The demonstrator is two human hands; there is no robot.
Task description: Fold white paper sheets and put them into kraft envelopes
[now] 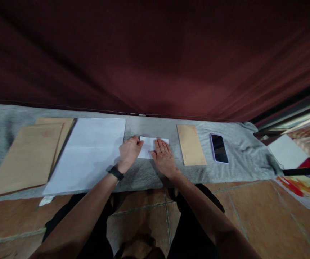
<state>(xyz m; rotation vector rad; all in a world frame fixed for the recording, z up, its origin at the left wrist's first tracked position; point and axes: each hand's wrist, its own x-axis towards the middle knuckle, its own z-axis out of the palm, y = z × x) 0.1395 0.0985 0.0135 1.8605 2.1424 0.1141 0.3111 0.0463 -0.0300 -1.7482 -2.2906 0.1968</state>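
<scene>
A small folded sheet of white paper (147, 146) lies on the grey cloth in front of me. My left hand (130, 150), with a dark watch at the wrist, is closed on the paper's left end, thumb and fingers curled at its edge. Flat across the right part of the paper rests my right hand (164, 155), its fingers stretched out and pressing down. To the left is a stack of larger white paper (92, 154). A brown envelope (192, 145) lies to the right of my right hand.
Larger brown envelopes (27, 154) overlap at the far left. A phone (219, 148) in a lilac case lies right of the single envelope. The grey cloth (252, 154) covers the narrow surface, with a dark red curtain (155, 64) behind. A colourful printed box (306, 187) stands at right.
</scene>
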